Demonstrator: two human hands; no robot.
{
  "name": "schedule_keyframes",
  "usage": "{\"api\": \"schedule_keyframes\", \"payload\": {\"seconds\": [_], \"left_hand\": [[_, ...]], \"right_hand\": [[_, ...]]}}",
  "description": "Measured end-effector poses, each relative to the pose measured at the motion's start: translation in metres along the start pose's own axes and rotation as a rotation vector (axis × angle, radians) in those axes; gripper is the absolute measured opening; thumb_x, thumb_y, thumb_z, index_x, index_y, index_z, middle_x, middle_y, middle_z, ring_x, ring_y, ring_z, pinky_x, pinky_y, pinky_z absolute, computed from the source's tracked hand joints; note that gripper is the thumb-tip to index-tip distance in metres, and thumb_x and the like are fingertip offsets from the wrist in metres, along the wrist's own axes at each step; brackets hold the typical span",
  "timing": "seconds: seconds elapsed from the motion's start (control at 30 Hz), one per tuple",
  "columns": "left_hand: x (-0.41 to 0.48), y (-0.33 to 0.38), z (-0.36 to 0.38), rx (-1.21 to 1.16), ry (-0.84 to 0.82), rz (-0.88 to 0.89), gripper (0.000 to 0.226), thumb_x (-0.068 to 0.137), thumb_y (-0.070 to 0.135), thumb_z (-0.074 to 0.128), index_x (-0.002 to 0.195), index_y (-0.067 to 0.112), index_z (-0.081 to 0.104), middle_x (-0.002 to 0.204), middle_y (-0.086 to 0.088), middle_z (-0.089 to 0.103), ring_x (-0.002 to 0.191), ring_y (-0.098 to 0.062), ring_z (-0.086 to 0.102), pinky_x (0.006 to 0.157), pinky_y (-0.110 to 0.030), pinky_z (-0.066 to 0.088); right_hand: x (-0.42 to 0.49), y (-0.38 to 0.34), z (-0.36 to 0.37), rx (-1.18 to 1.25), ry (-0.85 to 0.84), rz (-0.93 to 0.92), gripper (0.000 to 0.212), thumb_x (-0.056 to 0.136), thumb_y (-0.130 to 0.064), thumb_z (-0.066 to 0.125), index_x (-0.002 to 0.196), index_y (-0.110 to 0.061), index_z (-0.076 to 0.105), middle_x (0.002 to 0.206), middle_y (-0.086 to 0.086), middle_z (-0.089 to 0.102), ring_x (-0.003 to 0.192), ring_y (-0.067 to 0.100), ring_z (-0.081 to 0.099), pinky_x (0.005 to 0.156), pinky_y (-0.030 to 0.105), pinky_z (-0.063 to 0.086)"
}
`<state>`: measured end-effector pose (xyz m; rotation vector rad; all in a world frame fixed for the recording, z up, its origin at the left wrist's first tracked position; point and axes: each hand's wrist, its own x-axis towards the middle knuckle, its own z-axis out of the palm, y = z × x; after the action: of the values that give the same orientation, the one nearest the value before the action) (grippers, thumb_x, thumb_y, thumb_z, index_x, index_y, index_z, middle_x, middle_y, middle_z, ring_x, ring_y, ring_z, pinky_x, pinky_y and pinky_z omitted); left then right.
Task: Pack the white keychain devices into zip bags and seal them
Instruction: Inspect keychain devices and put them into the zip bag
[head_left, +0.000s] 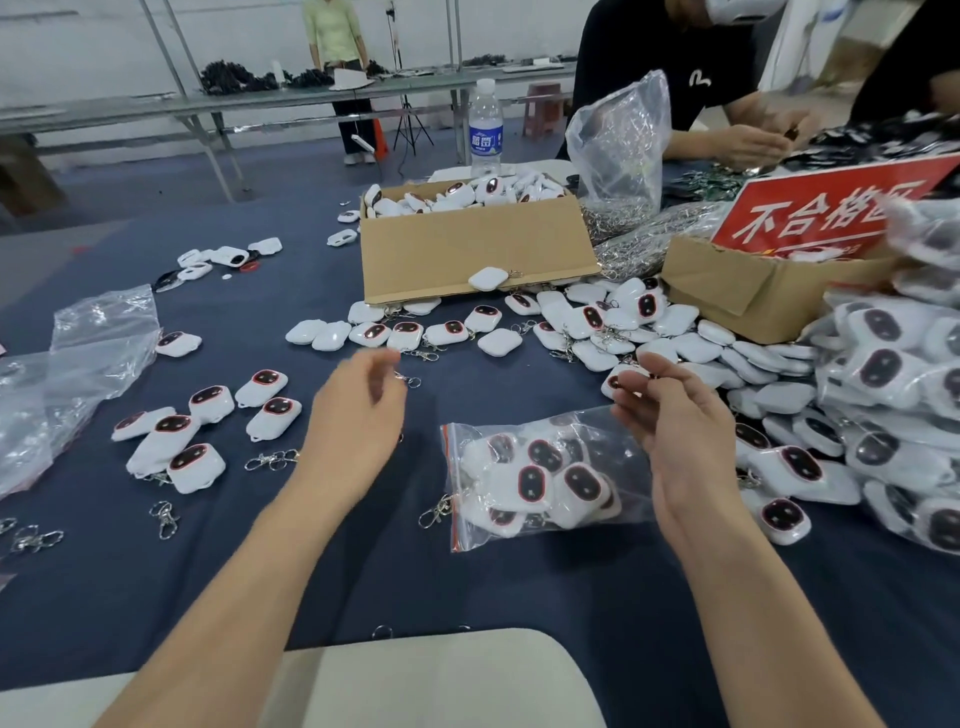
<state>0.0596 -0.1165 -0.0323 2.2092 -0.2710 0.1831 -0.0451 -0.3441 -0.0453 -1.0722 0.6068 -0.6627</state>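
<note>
The filled zip bag (545, 478) lay lower centre, red zip edge leftward. The left hand (358, 410) and right hand (675, 415) hovered loose-fingered, pinching nothing; sealing well likely meant pinching along the whole strip.

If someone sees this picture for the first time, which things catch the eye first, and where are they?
A zip bag full of white devices lies on the dark cloth between the left hand and the right hand. Behind it stands an open cardboard box heaped with devices; at the right, a red sign rises over a big pile.
</note>
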Motion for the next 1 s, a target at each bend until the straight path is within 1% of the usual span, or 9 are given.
{"api": "schedule_keyframes", "payload": {"seconds": [0.03,0.1,0.17,0.37,0.5,0.63,0.73,0.8,1.0], "left_hand": [[0.017,0.002,0.006,0.099,-0.030,0.027,0.035,0.101,0.021,0.049,0.135,0.022,0.058,0.126,0.000,0.062,0.099,0.004,0.060,0.074,-0.003,0.041],[0.048,0.005,0.019,0.297,-0.116,0.047,0.048,0.101,0.023,0.049,0.148,0.016,0.045,0.147,-0.015,0.045,0.133,-0.027,0.044,0.104,-0.030,0.040],[0.070,0.006,0.030,0.495,-0.214,0.038,0.054,0.103,0.030,0.048,0.153,0.015,0.036,0.155,-0.019,0.033,0.141,-0.040,0.030,0.112,-0.047,0.031],[0.098,0.002,0.045,0.876,-0.220,0.148,0.054,0.104,0.051,0.036,0.149,0.023,0.041,0.147,-0.018,0.040,0.138,-0.038,0.032,0.112,-0.050,0.028],[0.105,0.004,0.052,0.865,-0.278,0.219,0.049,0.106,0.048,0.037,0.146,0.021,0.048,0.152,-0.013,0.041,0.142,-0.034,0.031,0.114,-0.048,0.024],[0.095,0.012,0.048,0.589,-0.195,0.253,0.037,0.101,0.031,0.056,0.131,0.011,0.051,0.126,-0.012,0.058,0.128,-0.036,0.044,0.103,-0.044,0.034],[0.070,0.020,0.029,0.221,-0.112,0.223,0.024,0.096,0.020,0.062,0.114,0.023,0.046,0.097,0.000,0.059,0.098,-0.031,0.060,0.079,-0.042,0.047],[0.044,0.027,0.012,-0.108,-0.122,0.126,0.029,0.094,0.022,0.067,0.104,0.033,0.042,0.099,0.006,0.064,0.083,-0.018,0.066,0.069,-0.031,0.053],[-0.049,0.012,-0.017,-0.829,-0.074,-0.162,0.016,0.098,0.011,0.064,0.099,0.025,0.072,0.077,0.004,0.063,0.067,-0.010,0.061,0.068,-0.026,0.057]], "right_hand": [[0.002,0.002,0.000,-0.010,-0.005,0.017,0.028,0.101,-0.006,0.045,0.100,-0.019,0.069,0.078,-0.005,0.076,0.071,0.007,0.071,0.065,0.018,0.057],[0.003,0.005,0.000,-0.040,-0.018,0.046,0.027,0.102,-0.006,0.045,0.100,-0.020,0.069,0.078,-0.005,0.076,0.070,0.006,0.071,0.063,0.018,0.056],[0.005,0.009,0.000,-0.080,-0.031,0.059,0.028,0.101,-0.005,0.045,0.100,-0.019,0.070,0.079,-0.005,0.077,0.071,0.006,0.070,0.061,0.018,0.055],[0.007,0.014,0.000,-0.207,-0.063,0.028,0.030,0.099,-0.007,0.046,0.098,-0.023,0.071,0.082,-0.007,0.077,0.071,0.002,0.069,0.063,0.017,0.054],[0.006,0.017,0.002,-0.289,-0.077,-0.019,0.029,0.100,-0.009,0.047,0.097,-0.026,0.070,0.080,-0.013,0.075,0.074,0.001,0.067,0.072,0.024,0.054],[0.000,0.017,0.004,-0.418,-0.097,-0.142,0.029,0.100,-0.012,0.046,0.097,-0.031,0.067,0.085,-0.015,0.074,0.075,0.000,0.065,0.078,0.028,0.055],[-0.008,0.016,0.006,-0.523,-0.138,-0.271,0.028,0.102,-0.018,0.044,0.099,-0.038,0.064,0.089,-0.025,0.070,0.068,0.000,0.063,0.063,0.010,0.048],[-0.014,0.013,0.008,-0.554,-0.144,-0.341,0.028,0.103,-0.019,0.044,0.102,-0.039,0.063,0.091,-0.028,0.067,0.072,0.001,0.063,0.061,0.006,0.045],[-0.036,0.009,0.018,-0.563,-0.123,-0.575,0.028,0.101,-0.009,0.047,0.111,-0.029,0.065,0.093,-0.017,0.066,0.086,0.002,0.062,0.068,0.012,0.045]]}}
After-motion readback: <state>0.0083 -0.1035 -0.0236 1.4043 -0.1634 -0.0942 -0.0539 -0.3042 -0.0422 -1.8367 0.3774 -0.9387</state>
